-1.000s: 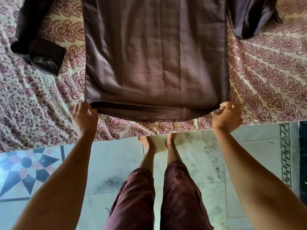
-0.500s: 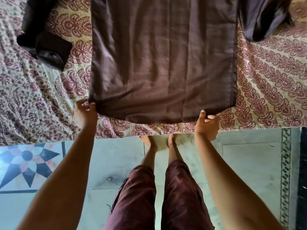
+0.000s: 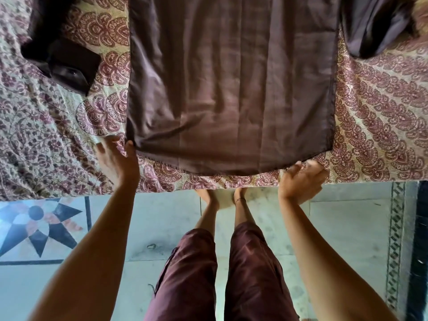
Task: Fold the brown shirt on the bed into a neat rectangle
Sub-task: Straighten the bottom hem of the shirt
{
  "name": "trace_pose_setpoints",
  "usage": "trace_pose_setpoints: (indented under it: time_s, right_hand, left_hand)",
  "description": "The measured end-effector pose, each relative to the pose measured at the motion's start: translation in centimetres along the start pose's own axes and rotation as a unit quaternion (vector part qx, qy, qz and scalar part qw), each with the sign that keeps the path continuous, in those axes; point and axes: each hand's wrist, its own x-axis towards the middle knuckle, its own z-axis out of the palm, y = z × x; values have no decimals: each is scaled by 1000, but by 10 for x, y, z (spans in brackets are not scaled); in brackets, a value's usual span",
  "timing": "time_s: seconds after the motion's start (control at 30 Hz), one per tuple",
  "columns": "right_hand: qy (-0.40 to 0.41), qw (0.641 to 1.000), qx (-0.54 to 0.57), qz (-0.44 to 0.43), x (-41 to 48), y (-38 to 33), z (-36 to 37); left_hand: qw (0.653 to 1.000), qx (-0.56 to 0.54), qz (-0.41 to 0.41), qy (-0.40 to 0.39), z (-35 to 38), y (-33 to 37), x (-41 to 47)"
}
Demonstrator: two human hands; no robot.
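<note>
Plainly, the brown shirt [image 3: 231,84] lies spread flat on the bed [image 3: 382,117]. Its body stretches away from both hands, and its hem [image 3: 231,169] runs between them, close to the bed's near edge.

This looks like the laying-out stage: the body is fairly smooth and no fold is made yet. The left-side sleeve [image 3: 64,61] lies bunched beyond and outward of the left hand [image 3: 117,158]. The right-side sleeve [image 3: 370,26] slumps beyond and outward of the right hand [image 3: 301,179]. The next move probably calls for reaching past the hem to one side edge and its sleeve. That side would then come inward along a straight line, so the sides end up parallel. The thin cloth shows light creases, so some smoothing may be needed along the way.

The left hand sits at the hem's left corner, fingers extended and thumb touching the cloth, not closed around anything. The right hand hovers just below the hem's right end, fingers loosely spread and somewhat blurred, holding nothing. Whether it brushes the fabric I cannot tell. The left arm [image 3: 88,239] and right arm [image 3: 319,251] reach forward, angled slightly inward toward the hem.
</note>
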Motion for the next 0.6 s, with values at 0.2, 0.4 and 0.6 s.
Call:
trace_pose_setpoints:
  time_s: [0.2, 0.4, 0.6]
  right_hand:
    - [-137, 886, -77, -436, -16, -37, 31]
    - [-216, 828, -204, -476, -16, -20, 50]
    - [-228, 830, -232, -453, -13, -14, 43]
  left_hand:
    - [911, 129, 366, -139, 43, 40, -58]
    - [853, 204, 431, -212, 65, 29, -59]
    - [956, 194, 159, -155, 18, -45, 3]
